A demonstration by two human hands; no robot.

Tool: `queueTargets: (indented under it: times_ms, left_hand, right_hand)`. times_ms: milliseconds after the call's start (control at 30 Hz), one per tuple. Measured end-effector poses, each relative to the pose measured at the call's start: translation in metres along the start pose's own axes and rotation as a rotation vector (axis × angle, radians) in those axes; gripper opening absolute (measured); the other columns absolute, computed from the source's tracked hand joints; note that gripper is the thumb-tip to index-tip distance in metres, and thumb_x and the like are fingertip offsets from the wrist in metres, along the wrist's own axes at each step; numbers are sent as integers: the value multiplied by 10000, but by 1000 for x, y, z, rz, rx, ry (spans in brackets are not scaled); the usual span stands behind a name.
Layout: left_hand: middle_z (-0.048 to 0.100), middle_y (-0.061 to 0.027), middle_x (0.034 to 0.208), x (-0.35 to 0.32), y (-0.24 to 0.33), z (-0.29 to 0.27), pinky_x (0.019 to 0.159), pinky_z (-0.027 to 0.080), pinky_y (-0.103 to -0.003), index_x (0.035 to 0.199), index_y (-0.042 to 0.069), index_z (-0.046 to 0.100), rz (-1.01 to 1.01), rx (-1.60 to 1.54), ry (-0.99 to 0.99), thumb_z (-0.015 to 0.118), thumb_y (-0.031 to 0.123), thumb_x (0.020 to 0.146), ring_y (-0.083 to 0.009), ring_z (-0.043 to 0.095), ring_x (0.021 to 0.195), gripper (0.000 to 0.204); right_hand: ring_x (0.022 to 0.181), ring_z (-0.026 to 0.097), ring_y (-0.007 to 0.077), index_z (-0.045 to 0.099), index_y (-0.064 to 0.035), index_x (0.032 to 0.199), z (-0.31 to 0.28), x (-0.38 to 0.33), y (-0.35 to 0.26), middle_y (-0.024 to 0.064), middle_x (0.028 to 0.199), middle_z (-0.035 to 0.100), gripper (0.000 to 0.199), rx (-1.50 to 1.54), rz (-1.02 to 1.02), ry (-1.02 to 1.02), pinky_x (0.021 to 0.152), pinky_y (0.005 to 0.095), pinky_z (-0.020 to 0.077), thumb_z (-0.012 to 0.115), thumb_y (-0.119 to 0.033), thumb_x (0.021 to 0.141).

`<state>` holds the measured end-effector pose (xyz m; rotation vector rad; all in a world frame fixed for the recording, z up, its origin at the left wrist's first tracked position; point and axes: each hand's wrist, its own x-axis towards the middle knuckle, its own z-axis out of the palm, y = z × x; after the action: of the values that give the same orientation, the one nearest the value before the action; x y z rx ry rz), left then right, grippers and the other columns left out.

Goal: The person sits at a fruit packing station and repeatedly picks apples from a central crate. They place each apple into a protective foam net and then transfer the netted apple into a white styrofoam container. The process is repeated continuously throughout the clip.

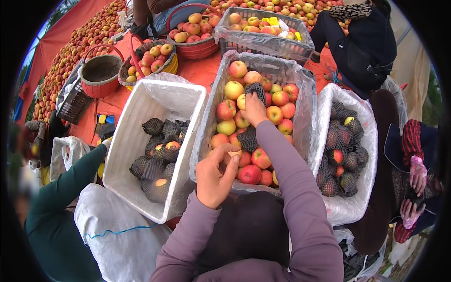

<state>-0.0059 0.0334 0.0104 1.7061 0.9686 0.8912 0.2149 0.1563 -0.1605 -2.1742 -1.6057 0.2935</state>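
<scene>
My right hand [254, 112] reaches into the middle crate, its fingers closed on a black foam net sleeve [255, 89] among the apples. My left hand [215, 175] hovers over the crate's near left part, fingers curved and thumb apart; I make out nothing held in it. The middle crate [310, 103], lined with clear plastic, holds loose red and yellow apples [233, 90]. Another black net sleeve [248, 138] lies on the apples between my hands.
At left stands a white crate [123, 141] with net-wrapped apples [152, 164]; a plastic-lined crate [369, 141] at right holds more. Beyond are red baskets [99, 84] and a grey apple crate [300, 49]. Co-workers sit around; a green sleeve [61, 188] reaches in from the left.
</scene>
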Motion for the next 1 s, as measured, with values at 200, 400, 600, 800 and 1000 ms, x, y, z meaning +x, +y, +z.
queueTargets:
  times_ms: [200,400,600,800,1000]
  left_hand:
    - [536,8,771,9,-19,1,597,356,-179,995,-1,579,-51,-235,185,580,55,850,-36,460,670,156]
    - [575,-83,1016,25,-62,-13,792,463,-287,1148,14,506,-364,-1017,18,514,152,902,-161,566,905,283]
    - [486,-120,1287,-9,-28,-7,984,413,-419,1333,36,369,-316,-1527,-416,653,128,751,-252,487,1185,654]
    - [502,10,666,-31,5,-29,545,386,-235,704,32,487,65,-440,85,598,-24,702,-96,463,596,124]
    - [522,-22,992,-47,9,-28,767,430,-282,1063,55,488,409,-239,364,669,197,779,-137,528,867,365]
  right_hand:
    - [933,597,305,488,4,1058,-16,-2,0,194,1034,560,530,270,-11,132,803,377,495,750,-249,673]
    - [1142,503,253,351,-16,1320,-136,-113,-58,114,1238,503,636,2098,-26,-640,980,397,402,574,-401,865]
    - [1182,473,272,310,-35,1353,-157,-170,-76,126,1303,450,758,2117,-163,-834,986,441,392,595,-491,818]
    - [1119,510,246,389,-39,1289,-196,-187,-108,122,1189,512,739,1448,-283,-487,963,368,407,743,-262,680]
    - [1037,515,311,484,-92,1157,-179,-178,-140,118,1138,487,629,637,-557,384,881,361,424,700,13,576]
